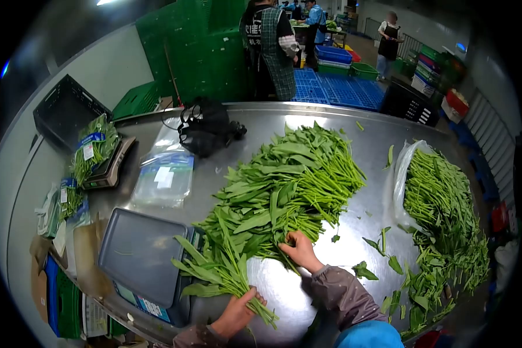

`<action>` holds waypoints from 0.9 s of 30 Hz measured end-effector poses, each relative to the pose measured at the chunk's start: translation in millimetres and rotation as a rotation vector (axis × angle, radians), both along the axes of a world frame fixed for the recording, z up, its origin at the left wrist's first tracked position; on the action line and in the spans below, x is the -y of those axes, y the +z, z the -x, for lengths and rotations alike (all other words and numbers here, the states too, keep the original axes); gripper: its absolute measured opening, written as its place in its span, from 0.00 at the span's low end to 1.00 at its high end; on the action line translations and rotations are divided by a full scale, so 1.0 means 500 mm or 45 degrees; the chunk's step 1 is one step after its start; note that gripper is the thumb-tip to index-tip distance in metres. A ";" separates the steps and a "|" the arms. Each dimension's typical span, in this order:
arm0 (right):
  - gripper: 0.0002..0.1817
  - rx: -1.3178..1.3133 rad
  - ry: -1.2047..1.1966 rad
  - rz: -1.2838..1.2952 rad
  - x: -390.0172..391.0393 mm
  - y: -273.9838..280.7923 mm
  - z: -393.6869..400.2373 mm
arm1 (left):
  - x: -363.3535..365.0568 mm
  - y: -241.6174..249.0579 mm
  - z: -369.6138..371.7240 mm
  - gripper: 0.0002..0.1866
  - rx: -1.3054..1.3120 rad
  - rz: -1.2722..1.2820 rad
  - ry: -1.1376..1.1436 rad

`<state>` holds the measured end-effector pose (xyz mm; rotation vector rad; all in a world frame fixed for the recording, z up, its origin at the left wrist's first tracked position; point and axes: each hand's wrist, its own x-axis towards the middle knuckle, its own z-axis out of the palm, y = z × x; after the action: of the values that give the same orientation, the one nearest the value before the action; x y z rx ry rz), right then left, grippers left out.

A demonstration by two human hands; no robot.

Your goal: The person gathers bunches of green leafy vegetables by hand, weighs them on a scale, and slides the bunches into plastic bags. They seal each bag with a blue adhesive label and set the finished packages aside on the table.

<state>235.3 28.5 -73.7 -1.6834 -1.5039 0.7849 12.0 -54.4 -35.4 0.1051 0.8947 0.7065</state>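
My left hand (238, 313) is wrapped round the stems of a bunch of leafy greens (223, 269), like water spinach, its leaves pointing up and left. At the lower edge of a large heap of the same greens (296, 174), my right hand (301, 250) has its fingers pinched on a few stems. The heap lies on a steel table (278, 290), stem ends mostly to the right. Left of the held bunch is a scale with a grey tray (139, 252), bare except for a leaf scrap.
Clear printed bags (165, 177) lie behind the scale, near a black bag-like item (206, 127). Packed greens (93, 148) rest on a second scale at left, beside a black crate (69, 110). More greens (441, 191) spill from a plastic bag at right. Other people (269, 52) stand beyond the table.
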 end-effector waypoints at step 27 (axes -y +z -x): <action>0.48 0.964 -0.493 0.178 -0.227 0.004 -0.504 | 0.007 0.007 -0.008 0.06 -0.270 0.011 0.035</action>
<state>487.2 142.1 -71.7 -2.4440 -1.5179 0.0231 15.8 -57.9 -31.8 0.1621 1.1034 0.7262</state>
